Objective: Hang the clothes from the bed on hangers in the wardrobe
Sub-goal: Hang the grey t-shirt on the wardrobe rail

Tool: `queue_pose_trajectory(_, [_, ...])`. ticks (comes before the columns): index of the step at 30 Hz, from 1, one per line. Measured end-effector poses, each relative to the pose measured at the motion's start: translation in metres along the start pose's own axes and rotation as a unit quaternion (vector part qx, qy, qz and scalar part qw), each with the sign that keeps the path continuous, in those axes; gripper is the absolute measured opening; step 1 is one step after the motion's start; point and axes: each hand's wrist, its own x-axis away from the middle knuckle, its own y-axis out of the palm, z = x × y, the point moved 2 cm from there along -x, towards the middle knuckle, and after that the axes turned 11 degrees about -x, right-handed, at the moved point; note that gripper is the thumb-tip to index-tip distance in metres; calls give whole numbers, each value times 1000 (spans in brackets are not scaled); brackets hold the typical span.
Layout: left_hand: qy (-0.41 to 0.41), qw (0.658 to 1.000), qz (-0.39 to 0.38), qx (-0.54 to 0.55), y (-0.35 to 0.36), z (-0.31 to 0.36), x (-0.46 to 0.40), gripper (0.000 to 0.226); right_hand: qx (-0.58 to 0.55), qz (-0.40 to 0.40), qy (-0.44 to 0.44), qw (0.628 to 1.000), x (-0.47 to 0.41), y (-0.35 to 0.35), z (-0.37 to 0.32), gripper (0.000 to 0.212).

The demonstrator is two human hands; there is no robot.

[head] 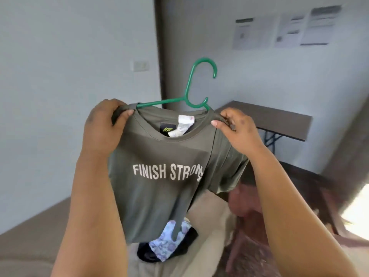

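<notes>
An olive-green t-shirt (159, 156) printed "FINISH STRONG" hangs in front of me on a green plastic hanger (191, 88), whose hook sticks up out of the collar. My left hand (103, 124) grips the shirt's left shoulder over the hanger arm. My right hand (233, 126) pinches the right shoulder seam. Below the shirt, on the beige bed (201, 250), lies a small pile of clothes: a blue floral garment (165, 246) on top of a dark one (145, 254). No wardrobe is in view.
A dark folding table (279, 120) stands against the far wall at the right. Papers (287, 29) are pinned on that wall. A dark door frame (161, 56) rises behind the hanger. A reddish patterned blanket (257, 226) lies to the right of the bed.
</notes>
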Motion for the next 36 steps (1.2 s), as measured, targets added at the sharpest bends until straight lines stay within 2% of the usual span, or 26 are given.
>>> queue_pose_trajectory(4, [58, 996, -9, 61, 29, 106, 14, 20, 81, 36, 42, 995, 67, -111, -3, 25])
queue_pose_trajectory(8, [132, 978, -54, 153, 60, 219, 31, 17, 171, 87, 115, 975, 140, -220, -3, 32])
queue_pose_trajectory(14, [218, 914, -171, 297, 103, 379, 54, 11, 285, 141, 204, 926, 224, -358, -4, 23])
queue_pose_trajectory(20, [267, 847, -266, 375, 143, 524, 78, 16, 341, 250, 241, 874, 264, -488, 4, 16])
queue_pose_trajectory(24, [302, 811, -282, 414, 181, 621, 82, 22, 394, 286, 265, 832, 274, -573, 33, 22])
queue_pose_trajectory(26, [297, 811, -278, 421, 200, 671, 81, 18, 428, 299, 263, 811, 276, -615, 53, 15])
queue_pose_trajectory(29, [301, 813, -250, 432, 230, 738, 73, 14, 486, 311, 293, 762, 271, -678, 83, 36])
queue_pose_trajectory(31, [307, 815, -241, 429, 253, 780, 59, 17, 494, 335, 323, 735, 263, -720, 105, 35])
queue_pose_trajectory(33, [301, 815, -240, 434, 278, 821, 39, 19, 477, 348, 336, 733, 255, -760, 128, 25])
queue_pose_trajectory(36, [305, 809, -226, 450, 308, 880, 9, 19, 481, 368, 261, 752, 243, -815, 158, 10])
